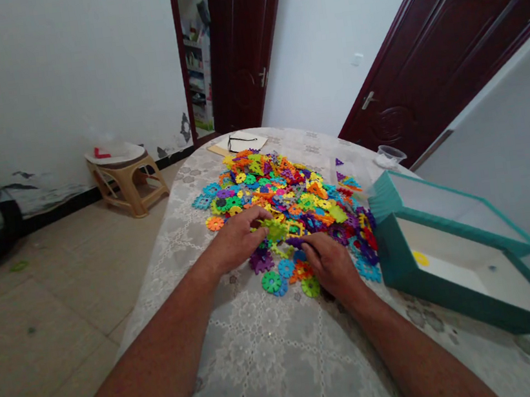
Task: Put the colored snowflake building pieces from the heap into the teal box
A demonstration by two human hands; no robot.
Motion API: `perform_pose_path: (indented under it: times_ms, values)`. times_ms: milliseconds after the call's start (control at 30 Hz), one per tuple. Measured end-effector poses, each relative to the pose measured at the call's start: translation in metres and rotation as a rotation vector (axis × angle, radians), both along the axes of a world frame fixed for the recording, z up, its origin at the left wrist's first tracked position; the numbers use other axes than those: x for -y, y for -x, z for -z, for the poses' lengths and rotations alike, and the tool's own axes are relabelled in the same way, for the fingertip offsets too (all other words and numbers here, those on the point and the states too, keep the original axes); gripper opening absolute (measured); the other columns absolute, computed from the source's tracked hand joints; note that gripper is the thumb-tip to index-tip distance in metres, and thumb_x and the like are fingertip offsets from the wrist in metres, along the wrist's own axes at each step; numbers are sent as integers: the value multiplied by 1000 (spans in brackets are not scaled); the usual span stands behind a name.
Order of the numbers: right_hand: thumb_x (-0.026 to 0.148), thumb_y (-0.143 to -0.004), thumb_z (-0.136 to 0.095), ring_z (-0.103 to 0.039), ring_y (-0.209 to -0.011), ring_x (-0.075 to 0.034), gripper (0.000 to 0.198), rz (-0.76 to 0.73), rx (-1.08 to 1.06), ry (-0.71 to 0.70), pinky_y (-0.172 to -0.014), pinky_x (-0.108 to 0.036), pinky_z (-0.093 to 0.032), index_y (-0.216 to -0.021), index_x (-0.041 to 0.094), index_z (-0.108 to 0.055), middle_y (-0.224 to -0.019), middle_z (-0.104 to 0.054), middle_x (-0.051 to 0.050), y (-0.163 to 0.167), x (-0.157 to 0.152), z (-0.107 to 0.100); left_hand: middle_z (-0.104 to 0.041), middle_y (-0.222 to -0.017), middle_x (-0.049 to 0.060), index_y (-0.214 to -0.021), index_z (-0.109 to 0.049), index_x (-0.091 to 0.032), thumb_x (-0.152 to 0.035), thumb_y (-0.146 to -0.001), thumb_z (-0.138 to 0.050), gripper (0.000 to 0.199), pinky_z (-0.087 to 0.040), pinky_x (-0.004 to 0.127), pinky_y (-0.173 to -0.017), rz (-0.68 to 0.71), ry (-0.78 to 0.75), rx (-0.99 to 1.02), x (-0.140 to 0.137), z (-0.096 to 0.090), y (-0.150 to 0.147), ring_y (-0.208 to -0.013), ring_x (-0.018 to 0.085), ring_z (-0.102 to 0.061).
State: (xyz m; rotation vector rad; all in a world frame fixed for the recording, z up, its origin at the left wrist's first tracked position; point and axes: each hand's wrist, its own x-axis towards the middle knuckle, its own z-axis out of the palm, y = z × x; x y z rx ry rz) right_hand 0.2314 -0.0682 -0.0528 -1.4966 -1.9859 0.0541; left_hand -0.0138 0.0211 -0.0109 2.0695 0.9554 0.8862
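Teal box (475, 309) w/ 1 yellow pc (420, 259) inside; clear cup (390, 154) behind it w/ whitish stuff. L hand (237, 241): fingers pinching lime pc (276, 229), notched edge. R hand (333, 264): fingers pinching purple pc (295, 242), partly hidden. Both pcs near front of multicol. pile (274, 191) on table (262, 361).

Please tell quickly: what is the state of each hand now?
Left hand: closed, holding a yellow-green toothed plastic piece.
Right hand: closed, holding a purple plastic piece, shape partly hidden.

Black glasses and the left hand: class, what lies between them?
In the head view, part of the colourful heap of pieces lies between the glasses and the left hand.
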Motion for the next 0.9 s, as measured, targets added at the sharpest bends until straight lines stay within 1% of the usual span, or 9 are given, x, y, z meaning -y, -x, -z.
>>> perform_pose_path:
  times_ms: [133, 233, 300, 367, 467, 633, 700, 800, 900]
  values:
    - [30, -104, -55, -71, -93, -24, 20, 85, -91, -58, -82, -36, -55, -110, 21, -72, -101, -75, -9, -2, 3, -5, -71, -117, 5, -110, -67, -24, -16, -90, -59, 24, -53, 35, -96, 143, -30, -15, 8, -2, -4, -104, 19, -67]
    - [30, -104, -55, -71, -91, -22, 20, 12, -128, -47, -81, -34, -55, -109, 22, -73, -98, -74, -8, 3, 7, -8, -68, -126, 5, -113, -66, -24, -15, -90, -58, 26, -51, 35, -103, 243, -66, -46, 14, 0, -9, -112, 20, -65]
    - [29, -104, -55, -71, -92, -22, 21, -66, -159, -33, -82, -33, -55, -110, 23, -74, -99, -75, -7, 7, 8, -9, -69, -124, 4, -113, -66, -25, -13, -89, -58, 28, -49, 35, -104, 278, -82, -90, 17, 2, -12, -114, 20, -65]
    - [29, -104, -55, -71, -93, -21, 21, -110, -196, -18, -82, -32, -55, -111, 23, -74, -100, -75, -7, 10, 9, -9, -72, -115, 3, -112, -67, -26, -12, -88, -57, 29, -50, 32, -99, 293, -60, -153, 20, 2, -14, -109, 20, -66]
    - [31, -105, -56, -70, -91, -20, 21, -114, -266, 26, -81, -31, -55, -111, 23, -75, -100, -75, -6, 13, 10, -8, -74, -101, 0, -110, -68, -27, -12, -89, -55, 28, -51, 28, -87, 297, 2, -210, 22, -1, -14, -96, 18, -67]
    - [34, -109, -47, -70, -91, -20, 31, -100, -406, 101, -81, -32, -57, -119, 24, -74, -106, -74, -6, 9, 11, -7, -73, -101, 0, -110, -68, -28, -16, -89, -57, 26, -50, 28, -83, 280, 18, -151, 23, -5, -12, -90, 18, -66]
    - [31, -109, -44, -70, -99, -21, 33, -72, -372, 44, -87, -36, -57, -123, 24, -72, -114, -73, -8, 5, 7, -5, -73, -104, 0, -116, -66, -29, -20, -91, -58, 27, -51, 30, -84, 265, 32, -123, 22, -4, -11, -89, 18, -66]
    - [24, -105, -49, -65, -115, -26, 30, -57, -143, -75, -104, -46, -52, -126, 23, -70, -122, -71, -11, -1, -2, 0, -72, -115, 3, -133, -59, -30, -24, -92, -59, 41, -53, 32, -86, 198, 44, -71, 17, -1, -8, -91, 18, -67]
    - [21, -101, -55, -60, -117, -30, 29, -2, 89, -81, -106, -52, -50, -127, 21, -70, -125, -68, -15, -1, -10, 5, -70, -125, 6, -137, -59, -29, -25, -92, -60, 45, -53, 36, -95, 86, 12, -43, 10, 1, -4, -104, 22, -68]
